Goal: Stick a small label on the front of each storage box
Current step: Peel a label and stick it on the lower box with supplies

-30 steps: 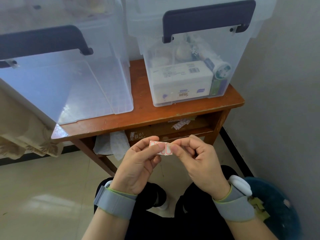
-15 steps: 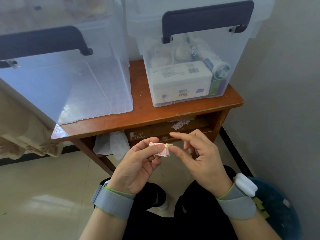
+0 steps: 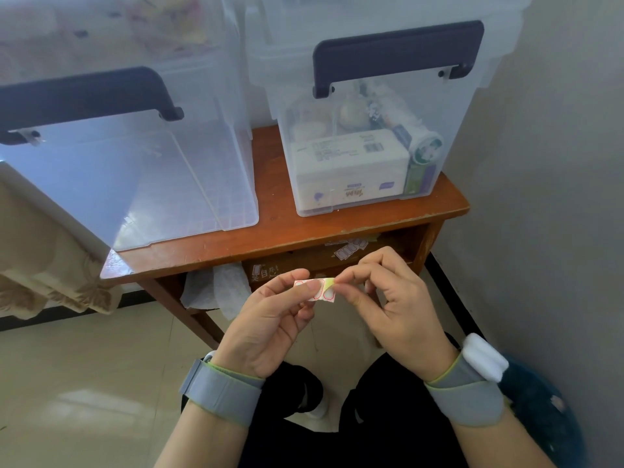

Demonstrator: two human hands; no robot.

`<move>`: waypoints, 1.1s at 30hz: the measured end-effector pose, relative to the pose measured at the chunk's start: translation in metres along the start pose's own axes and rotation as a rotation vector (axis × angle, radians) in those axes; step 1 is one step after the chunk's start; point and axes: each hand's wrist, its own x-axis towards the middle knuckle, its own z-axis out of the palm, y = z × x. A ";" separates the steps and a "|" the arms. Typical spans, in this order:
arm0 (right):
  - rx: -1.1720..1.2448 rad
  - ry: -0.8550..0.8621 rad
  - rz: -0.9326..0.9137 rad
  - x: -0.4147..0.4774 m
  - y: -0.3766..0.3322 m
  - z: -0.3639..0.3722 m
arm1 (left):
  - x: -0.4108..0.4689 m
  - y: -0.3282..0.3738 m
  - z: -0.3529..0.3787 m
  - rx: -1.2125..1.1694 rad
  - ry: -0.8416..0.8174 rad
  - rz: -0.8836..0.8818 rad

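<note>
Two clear storage boxes with dark handles stand on a brown wooden table [image 3: 304, 231]. The left box [image 3: 141, 184] looks empty; the right box [image 3: 364, 153] holds a white tissue pack and other items. Below the table's front edge, my left hand [image 3: 270, 322] pinches a small strip of red-bordered labels [image 3: 320, 293] between thumb and forefinger. My right hand [image 3: 395, 305] pinches the strip's right end, where a yellowish corner is lifted between its thumb and forefinger.
A shelf under the table holds more label strips [image 3: 347, 249], a cardboard box and white paper [image 3: 219, 288]. A grey wall stands close on the right. A beige cloth [image 3: 40, 265] hangs at left. A dark stool [image 3: 547, 417] is at lower right.
My right hand opened and drew off the strip half a second ago, then came back and pinched its right end, lifting a corner. My left hand kept hold of the strip.
</note>
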 end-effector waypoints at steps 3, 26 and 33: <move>0.130 0.050 0.043 0.013 -0.005 -0.007 | 0.005 0.007 0.006 0.022 -0.004 0.060; 0.235 0.328 0.180 0.154 0.031 -0.054 | 0.093 0.069 0.079 1.578 0.212 1.230; 0.173 0.363 0.205 0.160 0.041 -0.048 | 0.092 0.070 0.082 1.621 0.194 1.262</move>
